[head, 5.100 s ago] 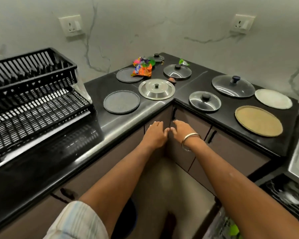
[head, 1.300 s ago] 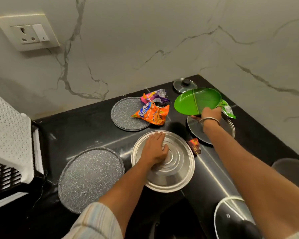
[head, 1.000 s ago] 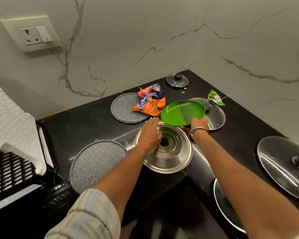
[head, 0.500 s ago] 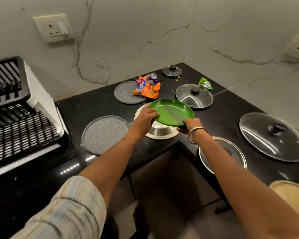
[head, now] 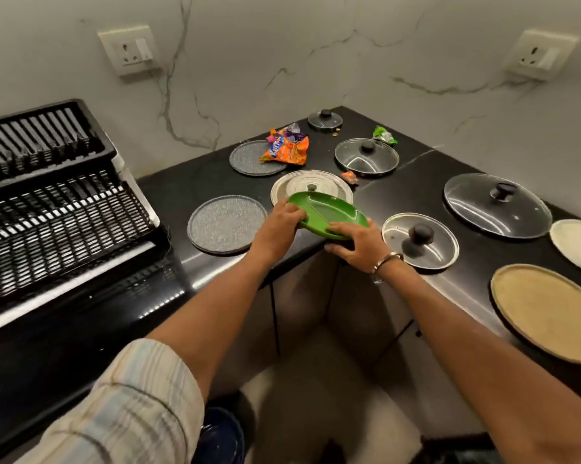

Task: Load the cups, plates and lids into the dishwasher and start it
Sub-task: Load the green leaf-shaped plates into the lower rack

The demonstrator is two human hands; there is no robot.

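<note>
Both hands hold a green divided plate [head: 329, 211] above the inner corner of the black counter [head: 413, 192]. My left hand [head: 279, 226] grips its left rim, my right hand [head: 359, 244] its near right rim. Behind it lies a steel lid [head: 311, 185]. Glass lids lie around: a small one [head: 419, 239] by my right wrist, a big one [head: 497, 204] to the right, a medium one [head: 366, 157] and a tiny one [head: 325, 118] at the back. Two grey speckled plates [head: 225, 222] [head: 252, 159], a tan plate [head: 547, 311] and a white plate [head: 579, 242] also lie flat.
A black dish rack [head: 54, 195] fills the counter's left side. Snack wrappers, orange [head: 287, 150] and green [head: 384, 134], lie near the back corner. Brown cabinet doors [head: 302, 296] close the corner below. Wall sockets sit on both marble walls.
My right hand brought the green plate from the back corner toward me, and my left hand left the steel lid and took the plate's left rim. The view pulled back.
</note>
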